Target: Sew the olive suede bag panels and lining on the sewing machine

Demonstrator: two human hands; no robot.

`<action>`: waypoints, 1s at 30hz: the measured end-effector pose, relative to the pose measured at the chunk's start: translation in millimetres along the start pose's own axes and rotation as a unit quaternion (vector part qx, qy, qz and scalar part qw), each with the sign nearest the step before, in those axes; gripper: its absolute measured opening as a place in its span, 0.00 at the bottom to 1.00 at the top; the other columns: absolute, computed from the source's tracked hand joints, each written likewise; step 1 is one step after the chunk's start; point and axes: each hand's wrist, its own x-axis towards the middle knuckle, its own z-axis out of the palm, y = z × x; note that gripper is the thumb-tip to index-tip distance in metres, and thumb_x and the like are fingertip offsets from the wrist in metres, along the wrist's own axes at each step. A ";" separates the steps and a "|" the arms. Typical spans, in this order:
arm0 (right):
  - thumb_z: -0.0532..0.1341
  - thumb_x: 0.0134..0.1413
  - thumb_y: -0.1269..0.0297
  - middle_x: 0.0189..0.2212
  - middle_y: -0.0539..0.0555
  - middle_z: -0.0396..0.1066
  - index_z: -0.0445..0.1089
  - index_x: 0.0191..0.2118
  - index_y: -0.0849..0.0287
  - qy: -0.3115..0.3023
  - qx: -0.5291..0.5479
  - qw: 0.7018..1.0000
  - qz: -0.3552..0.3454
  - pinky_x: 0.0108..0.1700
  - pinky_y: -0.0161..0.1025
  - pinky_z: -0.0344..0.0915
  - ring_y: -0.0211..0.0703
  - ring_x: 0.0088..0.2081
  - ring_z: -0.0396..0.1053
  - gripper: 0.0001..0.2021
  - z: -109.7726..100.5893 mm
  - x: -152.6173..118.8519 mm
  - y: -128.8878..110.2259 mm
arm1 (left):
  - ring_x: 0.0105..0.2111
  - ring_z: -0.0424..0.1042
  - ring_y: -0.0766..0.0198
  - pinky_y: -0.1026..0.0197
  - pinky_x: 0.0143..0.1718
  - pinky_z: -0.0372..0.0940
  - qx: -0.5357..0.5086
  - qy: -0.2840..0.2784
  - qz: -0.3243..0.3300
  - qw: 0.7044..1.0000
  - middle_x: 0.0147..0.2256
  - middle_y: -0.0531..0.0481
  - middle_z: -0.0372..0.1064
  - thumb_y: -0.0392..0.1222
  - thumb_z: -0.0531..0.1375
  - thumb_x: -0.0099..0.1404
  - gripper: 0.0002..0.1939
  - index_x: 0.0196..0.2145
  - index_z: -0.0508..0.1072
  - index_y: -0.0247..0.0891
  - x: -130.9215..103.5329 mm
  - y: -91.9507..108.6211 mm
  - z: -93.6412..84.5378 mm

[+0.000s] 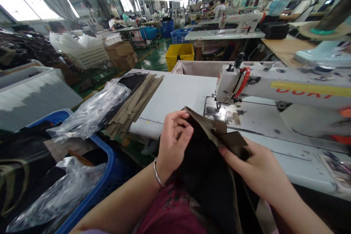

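Note:
A black fabric piece with olive-brown edging [208,168] hangs over my lap, its upper edge lifted near the front of the sewing table. My left hand [175,140] is at the upper left corner of this piece, fingers curled against the edge. My right hand [253,162] pinches the folded olive edge, thumb on the near side, with a short strap end [234,139] sticking up beside it. Just beyond the fabric stands a white sewing machine [230,84], its needle area lit. Olive strips [134,106] lie in a pile on the table's left end.
Clear plastic bags [93,108] lie left of the strips. A blue basket [109,164] with dark pieces and plastic is at my left. Beyond the white table [178,93] stand a yellow crate [179,54] and another machine [241,22]. Several people sit farther back.

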 end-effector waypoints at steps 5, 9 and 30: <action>0.59 0.57 0.47 0.26 0.48 0.69 0.67 0.28 0.56 -0.061 0.129 0.990 0.015 0.31 0.36 0.61 0.41 0.30 0.65 0.17 -2.1 3.2 6.1 | 0.48 0.67 0.57 0.47 0.63 0.46 0.235 -0.206 0.185 0.932 0.42 0.48 0.72 0.42 0.60 0.66 0.09 0.43 0.73 0.41 13.8 11.8 -6.8; 0.57 0.60 0.46 0.27 0.48 0.68 0.68 0.29 0.57 -0.059 0.157 0.986 0.028 0.34 0.35 0.61 0.40 0.32 0.64 0.19 0.5 8.3 7.5 | 0.40 0.68 0.61 0.58 0.47 0.59 0.209 -0.246 0.100 0.941 0.36 0.51 0.71 0.43 0.58 0.68 0.06 0.37 0.70 0.39 19.3 15.6 -4.3; 0.62 0.55 0.52 0.25 0.50 0.68 0.71 0.31 0.60 -0.046 0.354 0.924 0.137 0.27 0.34 0.59 0.38 0.26 0.61 0.14 9.3 9.8 15.1 | 0.40 0.69 0.63 0.59 0.46 0.65 0.076 -0.363 0.088 0.924 0.37 0.49 0.69 0.33 0.63 0.62 0.08 0.40 0.75 0.37 34.2 20.5 -3.2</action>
